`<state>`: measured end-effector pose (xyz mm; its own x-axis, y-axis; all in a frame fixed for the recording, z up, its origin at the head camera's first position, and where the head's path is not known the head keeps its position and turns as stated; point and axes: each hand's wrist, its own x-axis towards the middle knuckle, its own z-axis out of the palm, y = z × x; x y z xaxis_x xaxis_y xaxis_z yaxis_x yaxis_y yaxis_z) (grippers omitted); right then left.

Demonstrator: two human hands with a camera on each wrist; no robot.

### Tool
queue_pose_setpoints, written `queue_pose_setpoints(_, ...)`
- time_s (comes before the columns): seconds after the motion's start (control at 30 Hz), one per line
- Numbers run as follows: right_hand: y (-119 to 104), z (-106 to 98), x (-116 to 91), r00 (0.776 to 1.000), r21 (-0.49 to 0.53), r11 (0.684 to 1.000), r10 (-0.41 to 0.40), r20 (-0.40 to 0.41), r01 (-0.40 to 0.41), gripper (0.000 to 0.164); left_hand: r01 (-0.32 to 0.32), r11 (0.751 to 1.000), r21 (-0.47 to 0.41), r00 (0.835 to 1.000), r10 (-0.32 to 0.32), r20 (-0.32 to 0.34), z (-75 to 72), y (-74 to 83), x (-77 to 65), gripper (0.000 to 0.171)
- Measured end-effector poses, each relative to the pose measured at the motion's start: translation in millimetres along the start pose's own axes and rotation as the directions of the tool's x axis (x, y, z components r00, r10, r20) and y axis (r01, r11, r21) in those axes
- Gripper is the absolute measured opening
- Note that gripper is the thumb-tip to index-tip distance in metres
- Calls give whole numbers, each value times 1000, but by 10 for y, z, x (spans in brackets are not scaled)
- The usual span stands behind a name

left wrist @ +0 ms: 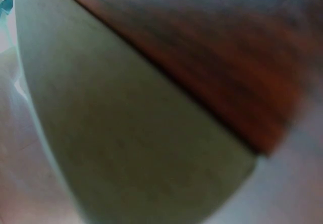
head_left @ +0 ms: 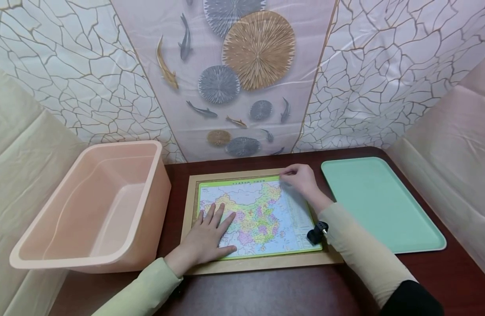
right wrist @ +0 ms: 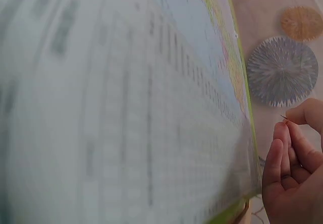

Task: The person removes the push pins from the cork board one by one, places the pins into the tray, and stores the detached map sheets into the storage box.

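Observation:
A map (head_left: 250, 219) with a green border lies on a wood-framed cork board (head_left: 266, 264). Spread fingers of my left hand (head_left: 205, 239) rest flat over its lower left part. Up at the map's top edge, right of centre, my right hand (head_left: 303, 180) pinches a small pin between thumb and fingertips. Only the thin dark point of this pin (right wrist: 283, 116) shows in the right wrist view; the rest is hidden by the fingers. The left wrist view holds just a sleeve (left wrist: 136, 108) and a blurred table edge.
To the left stands a deep pink plastic bin (head_left: 147, 206). A mint green tray (head_left: 380, 202) lies on the dark red-brown table (head_left: 274, 289) at the right. Patterned cloth (head_left: 242, 118) hangs behind, and plain cloth covers both sides.

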<state>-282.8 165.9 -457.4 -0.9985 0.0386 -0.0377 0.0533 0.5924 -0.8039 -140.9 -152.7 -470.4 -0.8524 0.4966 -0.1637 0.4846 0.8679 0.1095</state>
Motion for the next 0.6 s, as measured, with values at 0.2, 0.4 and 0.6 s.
queue_pose_setpoints(0.2,63,-108,2,1000,-2,1000,24,-16,-24,24,-3,1000,-1,1000,3,-1,1,1,1,90)
queue_pose_setpoints(0.4,140,-237,-4,1000,15,1000,19,-9,-19,27,-4,1000,-4,1000,4,-5,2,-5,0,90)
queue_pose_setpoints(0.6,250,-324,27,999,-16,999,29,-36,-30,27,-7,1000,-10,1000,7,-6,5,-7,1,90)
